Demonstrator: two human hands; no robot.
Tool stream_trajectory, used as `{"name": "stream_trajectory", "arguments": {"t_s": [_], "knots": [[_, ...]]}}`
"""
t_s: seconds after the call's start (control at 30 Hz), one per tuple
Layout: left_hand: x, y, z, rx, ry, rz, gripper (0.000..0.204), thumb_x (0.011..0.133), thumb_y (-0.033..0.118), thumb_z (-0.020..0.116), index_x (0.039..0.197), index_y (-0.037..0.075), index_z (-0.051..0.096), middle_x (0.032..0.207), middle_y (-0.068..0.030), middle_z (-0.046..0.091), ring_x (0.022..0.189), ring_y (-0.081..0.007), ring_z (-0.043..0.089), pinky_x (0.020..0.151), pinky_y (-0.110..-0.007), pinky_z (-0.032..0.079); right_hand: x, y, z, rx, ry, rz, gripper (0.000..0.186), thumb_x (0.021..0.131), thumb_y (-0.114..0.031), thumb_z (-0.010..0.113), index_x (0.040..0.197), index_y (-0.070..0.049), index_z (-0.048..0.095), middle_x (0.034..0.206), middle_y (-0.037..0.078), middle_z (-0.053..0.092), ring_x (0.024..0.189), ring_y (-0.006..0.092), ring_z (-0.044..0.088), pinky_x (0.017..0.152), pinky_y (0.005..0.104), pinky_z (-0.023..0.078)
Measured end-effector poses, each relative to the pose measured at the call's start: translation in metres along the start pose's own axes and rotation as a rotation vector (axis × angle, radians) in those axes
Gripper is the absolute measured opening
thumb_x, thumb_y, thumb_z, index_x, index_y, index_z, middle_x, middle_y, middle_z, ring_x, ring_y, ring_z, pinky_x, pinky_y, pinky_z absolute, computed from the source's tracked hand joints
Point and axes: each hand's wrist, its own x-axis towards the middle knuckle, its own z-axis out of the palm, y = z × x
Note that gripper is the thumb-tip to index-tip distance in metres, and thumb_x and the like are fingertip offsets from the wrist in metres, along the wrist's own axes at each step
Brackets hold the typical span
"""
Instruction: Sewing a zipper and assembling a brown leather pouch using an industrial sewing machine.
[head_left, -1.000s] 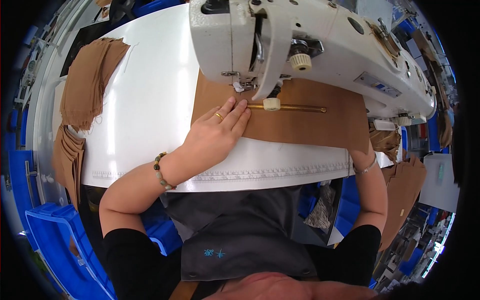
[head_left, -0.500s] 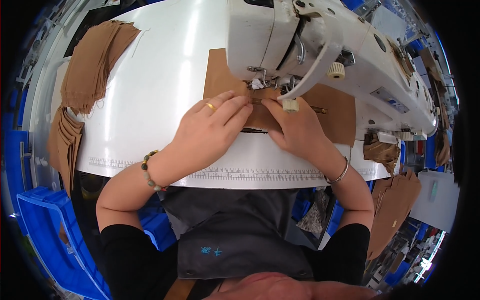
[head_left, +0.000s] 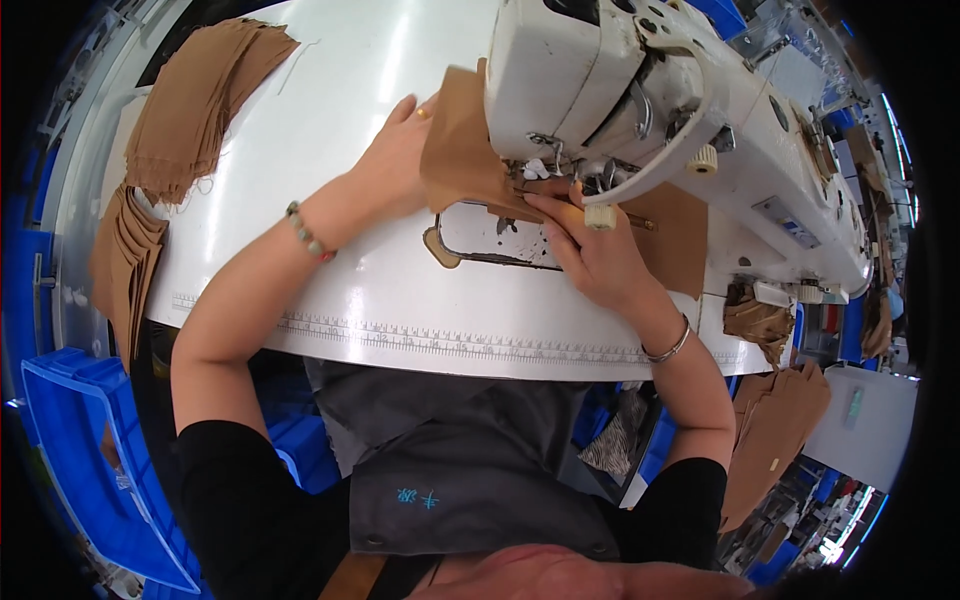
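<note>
My left hand (head_left: 393, 160) grips the lifted left part of a brown fabric piece (head_left: 458, 135), its thumb and some fingertips hidden behind the cloth. At the presser foot of the white sewing machine (head_left: 545, 70), my right hand (head_left: 592, 258) has its fingers together on the same piece, tips partly hidden by the machine. A brass zipper (head_left: 648, 225) lies along the piece to the right. Below the raised cloth, the dark-edged plate (head_left: 490, 240) in the table shows.
Stacks of brown cut pieces (head_left: 200, 100) lie on the white table (head_left: 340, 280) at the left. A crumpled brown bundle (head_left: 755, 315) and hanging brown pieces (head_left: 775, 435) are at the right. Blue bins (head_left: 80, 440) stand below left, beside the table.
My left hand has moved up and left, lifting the fabric's left part and uncovering the plate. My right hand came from the right edge to the presser foot. The machine appears farther right in view.
</note>
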Motion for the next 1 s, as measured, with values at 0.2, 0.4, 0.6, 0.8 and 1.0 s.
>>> {"name": "stream_trajectory", "arguments": {"t_s": [0.2, 0.4, 0.6, 0.8, 1.0], "knots": [[0.053, -0.040, 0.042, -0.758, -0.210, -0.316, 0.032, 0.098, 0.019, 0.072, 0.125, 0.002, 0.071, 0.121, -0.0099, 0.072, 0.107, -0.0196, 0.069, 0.091, -0.035, 0.057, 0.000, -0.009, 0.003, -0.165, -0.041, -0.049, 0.055, 0.079, -0.006, 0.069, 0.135, -0.005, 0.066, 0.129, 0.012, 0.062, 0.109, 0.0357, 0.065, 0.093, 0.0441, 0.053], [0.044, -0.047, 0.048, -1.077, -0.222, -0.330, 0.043, 0.099, 0.022, 0.073, 0.135, 0.000, 0.066, 0.128, -0.0125, 0.070, 0.112, -0.0182, 0.067, 0.092, -0.032, 0.057, -0.001, -0.006, 0.006, -0.172, -0.018, -0.058, 0.057, 0.080, -0.006, 0.070, 0.137, -0.007, 0.065, 0.130, 0.011, 0.062, 0.111, 0.0330, 0.065, 0.093, 0.0411, 0.054], [0.050, -0.059, 0.071, -1.202, -0.212, -0.309, 0.048, 0.098, 0.024, 0.074, 0.139, 0.002, 0.064, 0.134, -0.0135, 0.067, 0.120, -0.0194, 0.065, 0.097, -0.032, 0.056, -0.002, -0.004, 0.008, -0.134, -0.034, -0.022, 0.059, 0.081, -0.007, 0.071, 0.140, -0.009, 0.064, 0.131, 0.010, 0.061, 0.114, 0.0333, 0.065, 0.094, 0.0401, 0.055], [0.045, -0.063, 0.080, -1.180, -0.176, -0.319, 0.052, 0.096, 0.026, 0.076, 0.141, 0.002, 0.062, 0.137, -0.0144, 0.066, 0.123, -0.0212, 0.064, 0.100, -0.033, 0.054, -0.001, -0.004, 0.008, -0.124, -0.061, 0.004, 0.059, 0.083, -0.008, 0.071, 0.141, -0.009, 0.063, 0.131, 0.012, 0.060, 0.117, 0.0336, 0.063, 0.096, 0.0402, 0.054], [0.047, -0.046, 0.068, -1.067, -0.062, -0.320, 0.057, 0.095, 0.028, 0.077, 0.143, 0.002, 0.060, 0.139, -0.0153, 0.065, 0.126, -0.0234, 0.062, 0.103, -0.035, 0.053, 0.003, -0.007, 0.006, -0.115, -0.018, -0.027, 0.052, 0.078, -0.009, 0.075, 0.130, -0.004, 0.069, 0.123, 0.016, 0.067, 0.114, 0.0365, 0.063, 0.100, 0.0463, 0.051]]}}
